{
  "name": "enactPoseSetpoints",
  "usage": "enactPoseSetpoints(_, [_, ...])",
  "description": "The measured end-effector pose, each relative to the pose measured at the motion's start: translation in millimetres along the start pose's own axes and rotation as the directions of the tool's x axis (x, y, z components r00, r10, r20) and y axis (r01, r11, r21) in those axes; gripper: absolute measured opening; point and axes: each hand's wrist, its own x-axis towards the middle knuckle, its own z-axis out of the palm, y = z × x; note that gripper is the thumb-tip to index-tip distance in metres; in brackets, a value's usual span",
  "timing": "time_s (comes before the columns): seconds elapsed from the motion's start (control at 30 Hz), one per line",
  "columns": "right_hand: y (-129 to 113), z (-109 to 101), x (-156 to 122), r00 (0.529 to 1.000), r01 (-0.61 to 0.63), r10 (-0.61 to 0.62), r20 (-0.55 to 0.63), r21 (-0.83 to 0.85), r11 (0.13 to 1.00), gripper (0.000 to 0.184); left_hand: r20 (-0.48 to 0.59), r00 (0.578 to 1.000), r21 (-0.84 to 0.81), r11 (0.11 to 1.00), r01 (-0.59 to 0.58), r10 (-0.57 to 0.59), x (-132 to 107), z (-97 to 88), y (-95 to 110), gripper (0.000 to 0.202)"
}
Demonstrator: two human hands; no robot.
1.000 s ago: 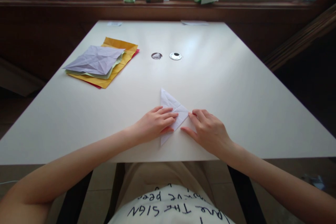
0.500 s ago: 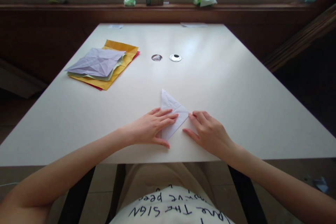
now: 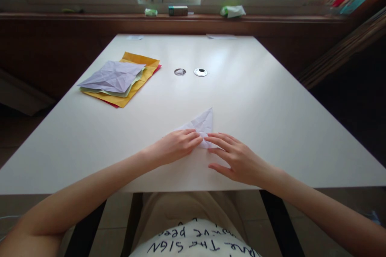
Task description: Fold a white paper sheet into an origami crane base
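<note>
A folded sheet of white paper (image 3: 205,122) lies near the front middle of the table, creased, with one sharp corner pointing away from me. My left hand (image 3: 181,144) covers its near left part, fingers closed together and bent over the paper's edge. At the paper's right side is my right hand (image 3: 235,154), its fingers spread and the fingertips at or just over the near right edge. The part of the paper beneath my left hand is hidden.
To the left on the white table (image 3: 271,128) lies a stack of creased paper (image 3: 113,76), lilac on top, yellow and red below. Two round holes (image 3: 200,72) are set in the tabletop. Small packets (image 3: 233,11) and a box (image 3: 177,11) stand on the windowsill.
The white paper has turned, so its long straight edge now faces right instead of left. My left hand has closed from lying flat; the right hand's fingers have spread. The view has tilted up slightly.
</note>
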Motion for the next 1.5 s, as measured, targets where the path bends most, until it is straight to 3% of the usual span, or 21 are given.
enactPoseSetpoints(0.1, [13.0,-9.3,11.6,1.000,0.016,-0.018,0.018,0.083,0.996,0.031,-0.006,1.000,0.004,1.000,0.004,-0.004,0.1,0.5,-2.2,0.026])
enactPoseSetpoints(0.23, [29.7,-22.3,32.9,1.000,0.003,-0.002,-0.005,0.195,0.981,0.041,-0.100,0.993,-0.107,0.993,0.057,-0.068,-4.5,4.5,-9.2,0.025])
enactPoseSetpoints(0.3, [36.7,-24.7,43.0,1.000,-0.029,0.028,0.005,0.263,0.964,0.048,-0.170,0.971,-0.238,0.963,0.126,-0.169,-7.2,3.8,-12.8,0.027])
enactPoseSetpoints(0.37, [42.0,-23.9,50.8,0.996,-0.085,0.087,0.010,0.323,0.943,0.044,-0.220,0.922,-0.397,0.892,0.215,-0.320,-8.5,-0.9,-15.1,0.027])
enactPoseSetpoints(0.43, [44.9,-21.4,55.5,0.980,-0.182,0.199,-0.003,0.381,0.907,0.024,-0.219,0.856,-0.559,0.779,0.283,-0.468,-8.1,-8.3,-16.2,0.024])
enactPoseSetpoints(0.5, [45.3,-18.6,57.3,0.954,-0.263,0.299,0.000,0.476,0.840,0.016,-0.146,0.803,-0.727,0.613,0.309,-0.578,-6.6,-15.0,-17.2,0.022])
enactPoseSetpoints(0.6, [43.2,-12.7,56.7,0.919,-0.312,0.394,0.032,0.671,0.673,0.018,0.064,0.767,-0.923,0.254,0.288,-0.639,-4.5,-18.4,-19.7,0.029])
enactPoseSetpoints(0.67, [41.7,-6.4,55.7,0.889,-0.328,0.456,0.044,0.755,0.568,0.026,0.176,0.742,-0.964,0.040,0.263,-0.646,-4.4,-16.6,-21.8,0.040])
enactPoseSetpoints(0.77, [40.4,4.1,55.2,0.849,-0.333,0.526,0.046,0.819,0.467,0.037,0.283,0.711,-0.958,-0.149,0.246,-0.644,-6.7,-14.3,-23.9,0.049])
enactPoseSetpoints(0.87, [39.7,11.0,55.4,0.800,-0.309,0.598,0.042,0.883,0.352,0.036,0.354,0.727,-0.930,-0.307,0.204,-0.588,-9.9,-16.5,-24.9,0.048])
enactPoseSetpoints(1.0, [38.0,13.6,55.3,0.726,-0.308,0.687,0.022,0.904,0.297,0.025,0.288,0.808,-0.881,-0.474,0.013,-0.513,-11.4,-20.5,-24.7,0.053])
enactPoseSetpoints(1.1, [36.0,15.3,54.9,0.696,-0.332,0.715,0.063,0.912,0.243,0.024,0.181,0.871,-0.863,-0.499,-0.082,-0.456,-10.3,-20.1,-23.5,0.062])
enactPoseSetpoints(1.17, [34.4,17.1,54.9,0.690,-0.348,0.713,0.124,0.921,0.176,0.025,0.143,0.885,-0.882,-0.463,-0.090,-0.443,-9.5,-18.0,-22.2,0.067])
enactPoseSetpoints(1.23, [32.4,19.0,55.4,0.698,-0.357,0.692,0.186,0.927,0.112,0.025,0.165,0.867,-0.915,-0.401,-0.043,-0.470,-9.0,-14.5,-20.8,0.072])
enactPoseSetpoints(1.37, [28.8,20.6,56.8,0.714,-0.354,0.654,0.249,0.935,0.031,0.026,0.248,0.788,-0.954,-0.285,0.097,-0.564,-8.5,-4.9,-19.5,0.086])
enactPoseSetpoints(1.5, [27.1,17.8,57.5,0.721,-0.352,0.637,0.273,0.936,-0.002,0.025,0.230,0.765,-0.967,-0.228,0.111,-0.602,-7.8,-0.7,-21.4,0.083])
